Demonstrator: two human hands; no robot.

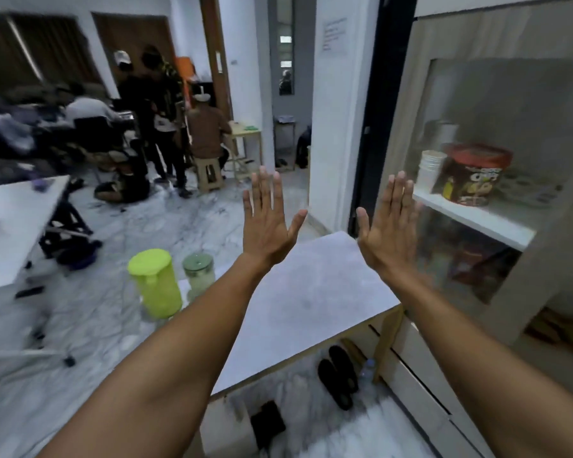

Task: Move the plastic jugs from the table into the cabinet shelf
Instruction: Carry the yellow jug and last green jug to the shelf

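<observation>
Two plastic jugs stand on the left end of a small white table [311, 292]: a lime-green jug [156, 285] with a lid and, just right of it, a clear jug with a grey-green lid [199, 272]. My left hand [268, 219] and my right hand [387, 226] are both raised flat above the table, fingers stretched, holding nothing. The cabinet [477, 213] stands to the right behind a glass door; its white shelf carries a stack of paper cups [429, 170] and a brown snack tub [473, 176].
Black shoes [338, 375] and a water bottle [366, 371] lie under the table. A larger white table [10, 226] and an office chair base stand at the left. Several people sit and stand at the far side of the room. The floor is marble.
</observation>
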